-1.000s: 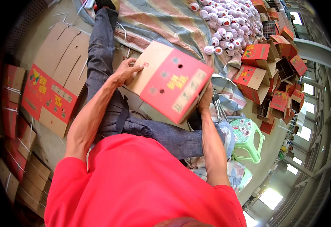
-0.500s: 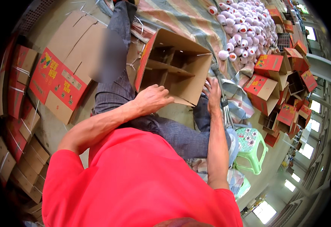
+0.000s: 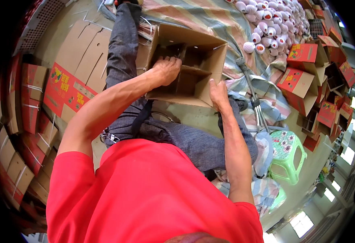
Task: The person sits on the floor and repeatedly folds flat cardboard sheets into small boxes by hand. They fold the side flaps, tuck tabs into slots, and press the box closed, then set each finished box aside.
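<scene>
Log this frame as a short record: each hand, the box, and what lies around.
Left hand: reaching into the box's left side, fingertips hidden
Right hand: at the box's near right corner
Box: cardboard, open side up, divider inside
Left: flattened carton
Beyond: striped sheet
Far right: fruit in white nets, red boxes
Near right: green stool

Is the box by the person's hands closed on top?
No, the box is open, with cardboard dividers showing inside it.
</scene>
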A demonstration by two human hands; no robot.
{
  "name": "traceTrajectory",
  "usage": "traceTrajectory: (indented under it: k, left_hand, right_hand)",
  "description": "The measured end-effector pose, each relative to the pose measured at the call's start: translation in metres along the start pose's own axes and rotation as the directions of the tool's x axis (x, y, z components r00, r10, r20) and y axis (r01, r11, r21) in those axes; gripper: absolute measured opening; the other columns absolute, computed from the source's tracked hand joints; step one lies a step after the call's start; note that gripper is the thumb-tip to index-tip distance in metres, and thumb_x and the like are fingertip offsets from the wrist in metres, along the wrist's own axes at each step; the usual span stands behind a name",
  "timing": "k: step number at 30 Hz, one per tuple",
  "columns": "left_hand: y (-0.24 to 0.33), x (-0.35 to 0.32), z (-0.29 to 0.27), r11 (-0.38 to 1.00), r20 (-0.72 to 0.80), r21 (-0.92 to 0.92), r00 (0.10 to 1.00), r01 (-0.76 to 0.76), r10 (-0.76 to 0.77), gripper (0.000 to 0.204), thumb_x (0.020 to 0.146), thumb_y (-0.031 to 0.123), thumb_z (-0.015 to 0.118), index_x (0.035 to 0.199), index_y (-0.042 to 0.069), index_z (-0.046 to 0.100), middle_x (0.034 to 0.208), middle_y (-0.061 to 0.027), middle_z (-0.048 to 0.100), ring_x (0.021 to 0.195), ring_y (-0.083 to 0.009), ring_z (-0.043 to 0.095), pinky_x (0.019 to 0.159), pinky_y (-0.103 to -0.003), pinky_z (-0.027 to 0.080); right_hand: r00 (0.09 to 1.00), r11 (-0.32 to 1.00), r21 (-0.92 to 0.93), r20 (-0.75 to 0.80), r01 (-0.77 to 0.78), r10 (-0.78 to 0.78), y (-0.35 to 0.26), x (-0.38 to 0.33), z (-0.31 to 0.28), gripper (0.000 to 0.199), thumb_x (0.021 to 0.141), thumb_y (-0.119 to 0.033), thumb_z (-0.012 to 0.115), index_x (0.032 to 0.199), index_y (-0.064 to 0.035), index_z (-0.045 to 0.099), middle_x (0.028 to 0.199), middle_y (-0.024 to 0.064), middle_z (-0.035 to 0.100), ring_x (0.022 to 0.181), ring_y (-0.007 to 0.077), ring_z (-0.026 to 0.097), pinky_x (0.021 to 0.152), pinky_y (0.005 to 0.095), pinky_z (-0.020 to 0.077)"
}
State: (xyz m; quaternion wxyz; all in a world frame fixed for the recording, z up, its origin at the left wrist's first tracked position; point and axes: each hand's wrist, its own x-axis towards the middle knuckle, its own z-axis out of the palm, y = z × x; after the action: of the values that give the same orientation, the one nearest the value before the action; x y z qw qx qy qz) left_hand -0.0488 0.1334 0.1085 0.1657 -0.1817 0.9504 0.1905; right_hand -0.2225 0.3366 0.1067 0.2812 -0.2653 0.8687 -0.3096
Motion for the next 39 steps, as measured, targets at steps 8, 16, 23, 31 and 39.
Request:
traceTrajectory:
  k: [8,16,23,31,39]
  left_hand:
    - [-0.012,0.022,0.027,0.998,0.129,0.011,0.99,-0.059,0.057,0.04,0.092,0.004,0.061,0.13,-0.006,0.053,0.128,-0.0305,0.066,0.114,-0.0457,0.071,0.1,-0.058,0.055]
    - [-0.032,0.031,0.058,0.999,0.17,0.01,0.985,0.031,-0.032,0.052,0.094,0.005,0.06,0.143,0.0,0.045,0.145,-0.0294,0.055,0.129,-0.0512,0.06,0.109,-0.064,0.046]
    - [-0.024,0.026,0.051,0.995,0.21,-0.051,0.975,0.086,-0.074,0.049,0.091,0.005,0.065,0.138,0.003,0.049,0.144,-0.0268,0.057,0.13,-0.0482,0.06,0.11,-0.061,0.045]
    - [-0.036,0.056,0.112,0.989,0.104,-0.057,0.986,0.133,-0.127,0.063,0.092,0.018,0.066,0.151,0.005,0.049,0.155,-0.027,0.052,0.14,-0.045,0.056,0.124,-0.064,0.033]
    - [0.011,-0.064,-0.007,0.908,-0.699,-0.136,0.688,-0.397,0.196,0.055,0.087,0.015,0.077,0.139,0.003,0.062,0.151,-0.0219,0.056,0.138,-0.0428,0.054,0.121,-0.055,0.039]
  right_hand:
    - [1.0,0.999,0.024,-0.015,-0.022,0.023,-0.012,-0.004,0.002,0.042,0.105,-0.022,0.054,0.131,0.0098,0.063,0.108,0.0408,0.071,0.109,0.06,0.067,0.101,0.0612,0.051]
    - [0.996,0.996,-0.084,0.08,-0.043,0.05,-0.033,-0.002,0.014,0.046,0.105,-0.021,0.053,0.143,0.0048,0.056,0.118,0.0407,0.07,0.114,0.0609,0.064,0.106,0.0628,0.049]
    - [0.997,0.998,-0.037,0.043,0.058,-0.057,-0.021,-0.004,0.018,0.045,0.105,-0.022,0.051,0.139,0.0062,0.059,0.117,0.0407,0.07,0.113,0.0597,0.065,0.105,0.0625,0.0494]
    - [0.997,0.973,-0.225,0.067,0.053,-0.039,-0.013,0.011,0.02,0.051,0.108,-0.035,0.053,0.111,0.014,0.067,0.11,0.0448,0.068,0.107,0.0624,0.066,0.094,0.0647,0.0545]
    - [0.977,0.976,-0.171,0.144,-0.132,0.157,0.015,0.01,-0.014,0.054,0.105,-0.038,0.058,0.111,0.0142,0.071,0.096,0.0359,0.073,0.092,0.0443,0.076,0.081,0.0537,0.0564]
